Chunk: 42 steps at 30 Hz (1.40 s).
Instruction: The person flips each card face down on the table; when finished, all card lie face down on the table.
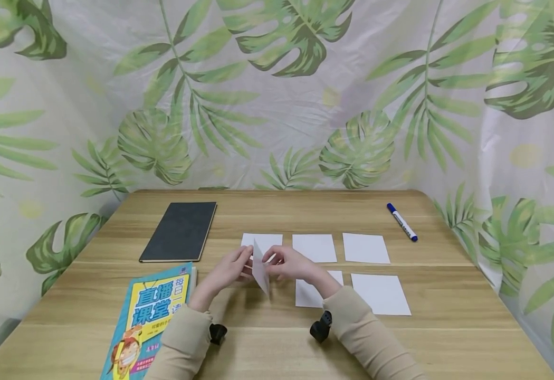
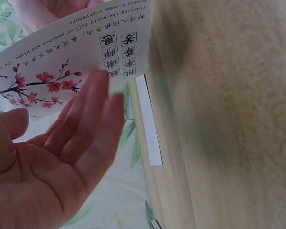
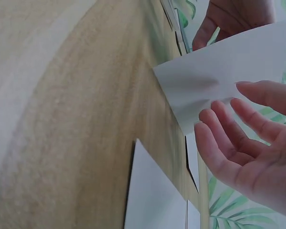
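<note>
A white card (image 1: 260, 272) stands upright off the table between the two hands. Its face toward the left hand carries pink blossoms and black Chinese and English lettering, as the left wrist view shows on the card (image 2: 47, 62); its other face is blank. My left hand (image 1: 228, 272) has its fingers against or close to the printed side, thumb apart. Facing the blank side, my right hand (image 1: 292, 264) has loosely bent fingers and a separate thumb, at or near the card. Exact contact is unclear. Several white cards, including one card (image 1: 366, 248), lie in two rows.
At the left lies a black notebook (image 1: 179, 232), with a colourful blue and yellow book (image 1: 151, 316) nearer. A blue-capped marker (image 1: 402, 224) lies at the back right. Behind the wooden table (image 1: 277, 348) hangs a leaf-patterned curtain (image 1: 286, 105).
</note>
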Each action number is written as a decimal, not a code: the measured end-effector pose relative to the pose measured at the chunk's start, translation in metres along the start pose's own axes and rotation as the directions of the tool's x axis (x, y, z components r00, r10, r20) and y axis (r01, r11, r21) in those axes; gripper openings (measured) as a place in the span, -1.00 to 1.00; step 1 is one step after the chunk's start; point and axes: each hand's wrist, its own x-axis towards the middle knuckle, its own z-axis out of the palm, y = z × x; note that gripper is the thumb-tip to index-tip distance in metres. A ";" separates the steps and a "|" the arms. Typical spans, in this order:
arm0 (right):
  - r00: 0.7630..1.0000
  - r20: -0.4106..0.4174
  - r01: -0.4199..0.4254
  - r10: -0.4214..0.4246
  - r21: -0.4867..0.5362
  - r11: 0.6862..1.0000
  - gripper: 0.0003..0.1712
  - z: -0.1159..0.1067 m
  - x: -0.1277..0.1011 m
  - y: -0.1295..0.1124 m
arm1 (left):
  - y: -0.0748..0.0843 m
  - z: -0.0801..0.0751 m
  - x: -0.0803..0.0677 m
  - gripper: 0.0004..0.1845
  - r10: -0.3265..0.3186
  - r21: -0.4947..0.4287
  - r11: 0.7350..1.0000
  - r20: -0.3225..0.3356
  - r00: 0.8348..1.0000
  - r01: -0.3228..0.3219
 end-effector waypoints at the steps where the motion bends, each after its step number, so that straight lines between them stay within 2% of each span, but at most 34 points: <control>1: 1.000 -0.002 0.001 -0.001 -0.009 1.000 -0.75 0.001 0.001 0.001 | 0.000 0.000 0.000 -0.46 -0.018 -0.021 1.000 -0.006 1.000 0.018; 5: 1.000 -0.001 -0.003 0.003 -0.050 0.999 -0.75 0.003 0.002 0.002 | 0.002 -0.003 -0.002 -0.41 -0.039 -0.062 0.997 -0.020 0.999 0.038; 10: 1.000 0.007 0.026 -0.025 -0.139 0.990 -0.74 0.005 0.003 0.003 | 0.006 -0.010 -0.006 -0.50 -0.007 -0.050 0.999 -0.033 0.999 0.006; 13: 0.998 0.000 0.064 -0.065 -0.225 0.972 -0.76 0.006 0.004 0.004 | 0.008 -0.016 -0.008 -0.58 0.026 0.039 0.999 -0.076 0.997 -0.023; 16: 0.996 -0.007 0.083 -0.089 -0.294 0.952 -0.79 0.007 0.006 0.006 | 0.010 -0.020 -0.007 -0.66 0.056 0.180 0.983 -0.135 0.989 -0.031; 18: 0.995 -0.002 0.091 -0.098 -0.334 0.938 -0.80 0.008 0.006 0.007 | 0.010 -0.023 -0.005 -0.67 0.070 0.297 0.955 -0.163 0.984 -0.018; 20: 0.994 0.003 0.099 -0.106 -0.374 0.922 -0.79 0.009 0.007 0.008 | 0.010 -0.023 -0.002 -0.65 0.068 0.407 0.913 -0.180 0.981 0.011; 24: 0.996 0.014 0.087 -0.090 -0.449 0.889 -0.78 0.010 0.005 0.007 | 0.010 -0.020 0.002 -0.54 0.031 0.546 0.835 -0.160 0.987 0.063; 29: 0.998 0.029 0.067 -0.061 -0.514 0.855 -0.78 0.011 0.002 0.002 | 0.003 -0.010 0.006 -0.48 -0.025 0.623 0.775 -0.130 0.991 0.101; 33: 0.999 0.035 0.048 -0.034 -0.543 0.839 -0.76 0.011 0.001 -0.001 | -0.001 -0.004 0.005 -0.50 -0.041 0.657 0.746 -0.126 0.991 0.114; 36: 0.999 0.041 0.043 -0.024 -0.561 0.826 -0.74 0.011 0.000 -0.003 | -0.001 0.001 0.004 -0.50 -0.032 0.684 0.721 -0.134 0.991 0.116; 39: 0.998 0.061 0.056 -0.025 -0.577 0.815 -0.70 0.011 -0.001 -0.003 | -0.002 0.007 0.002 -0.51 -0.007 0.724 0.682 -0.137 0.991 0.105; 42: 0.997 0.078 0.060 -0.017 -0.590 0.805 -0.67 0.011 -0.002 -0.004 | -0.003 0.012 -0.001 -0.60 0.007 0.754 0.652 -0.108 0.994 0.077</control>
